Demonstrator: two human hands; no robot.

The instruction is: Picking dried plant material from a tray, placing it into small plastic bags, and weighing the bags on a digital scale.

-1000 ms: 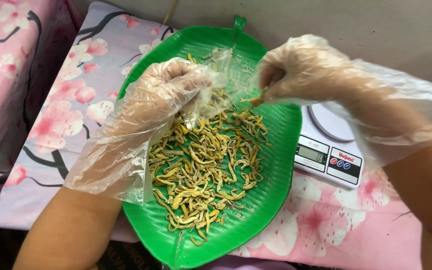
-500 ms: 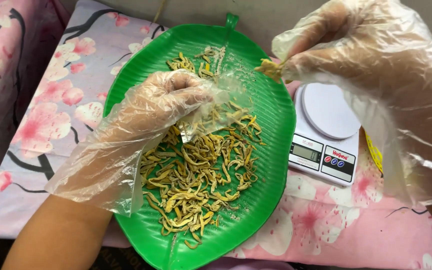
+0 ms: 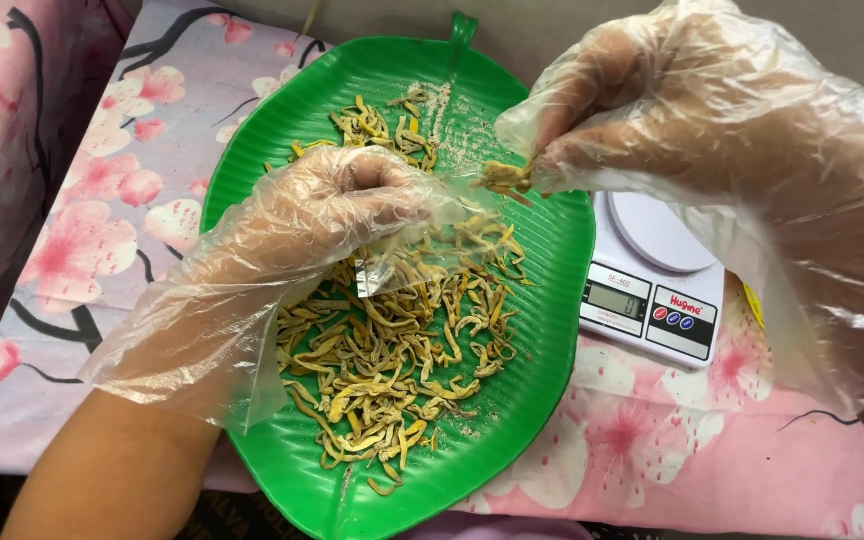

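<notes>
1. Right hand (image 3: 712, 130), in a loose clear glove, pinches a small clump of yellow strips (image 3: 504, 178) at its fingertips, lifted over the tray's two o'clock side.
2. Left hand (image 3: 322, 215), also gloved, is curled narrow over the pile (image 3: 392, 350), fingers closed on a clear bag (image 3: 422, 245).
3. The pile fills the green leaf tray (image 3: 552, 330) from centre to six o'clock.
4. Strips look light, thin, limp and brittle; a fingertip pinch mid-clump likely suits them.
5. A white scale (image 3: 652, 280) sits at three o'clock.
</notes>
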